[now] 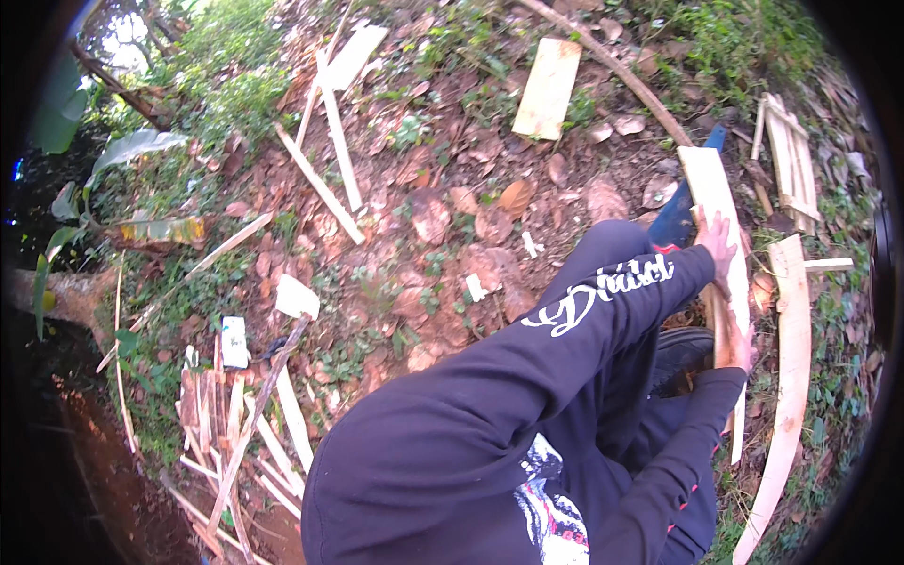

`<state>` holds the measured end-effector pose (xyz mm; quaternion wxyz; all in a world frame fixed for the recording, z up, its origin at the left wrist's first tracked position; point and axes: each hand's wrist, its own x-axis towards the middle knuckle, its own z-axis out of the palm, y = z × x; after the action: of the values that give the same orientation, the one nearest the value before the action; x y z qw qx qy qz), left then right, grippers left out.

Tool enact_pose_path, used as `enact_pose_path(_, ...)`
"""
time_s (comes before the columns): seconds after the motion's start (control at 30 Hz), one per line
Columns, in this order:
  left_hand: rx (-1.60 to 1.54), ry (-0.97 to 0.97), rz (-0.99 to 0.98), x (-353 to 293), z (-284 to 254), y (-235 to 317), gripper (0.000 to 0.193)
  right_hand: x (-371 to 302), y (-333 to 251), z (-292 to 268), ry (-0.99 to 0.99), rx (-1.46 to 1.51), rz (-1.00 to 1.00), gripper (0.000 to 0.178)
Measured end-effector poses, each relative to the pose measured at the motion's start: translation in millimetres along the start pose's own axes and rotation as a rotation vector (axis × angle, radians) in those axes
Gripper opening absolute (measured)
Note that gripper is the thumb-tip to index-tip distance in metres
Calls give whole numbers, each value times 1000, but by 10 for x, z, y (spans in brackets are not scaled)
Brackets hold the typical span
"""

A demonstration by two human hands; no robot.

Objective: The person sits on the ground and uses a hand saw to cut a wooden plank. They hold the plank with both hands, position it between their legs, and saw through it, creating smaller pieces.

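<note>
A pale wooden board [713, 179] stretches along the right side of the view, tilted, with both hands on it. My left hand [718, 243] grips it about midway, fingers lying over its face. Lower down, my right hand [742, 345] holds the board at its near part, the fingers partly hidden by the wood and sleeve. Under the board a blue thing [670, 218] shows in part; its kind is hidden. A dark shoe [680, 353] rests on the ground beside the right hand.
A long curved plank [789, 348] lies right of the hands, near a small slatted wooden frame [793, 160]. A flat board [548, 89] lies farther off. Wood strips [339, 141] and a pile of split sticks [240, 424] lie left, on leaf-covered ground. A stick [621, 71] runs toward the held board.
</note>
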<state>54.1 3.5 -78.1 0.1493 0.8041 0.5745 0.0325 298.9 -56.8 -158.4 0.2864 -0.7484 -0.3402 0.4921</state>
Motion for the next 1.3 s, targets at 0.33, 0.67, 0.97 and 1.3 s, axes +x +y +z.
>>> enact_pose_path(0.33, -20, -32, -20, -23, -31, -25, 122, -276, -150, 187, 212, -308, -15, 96)
enact_pose_path(0.67, 1, -77, -12, -107, -198, -51, 122, -962, -820, 293, 204, -603, 271, 125)
enact_pose_path(0.97, 14, -139, 10, -39, -233, 10, 121, -1027, -903, 226, 197, -624, 297, 127)
enact_pose_path(1.3, 27, -165, 24, -3, -232, 52, 122, -971, -784, 204, 228, -613, 298, 129)
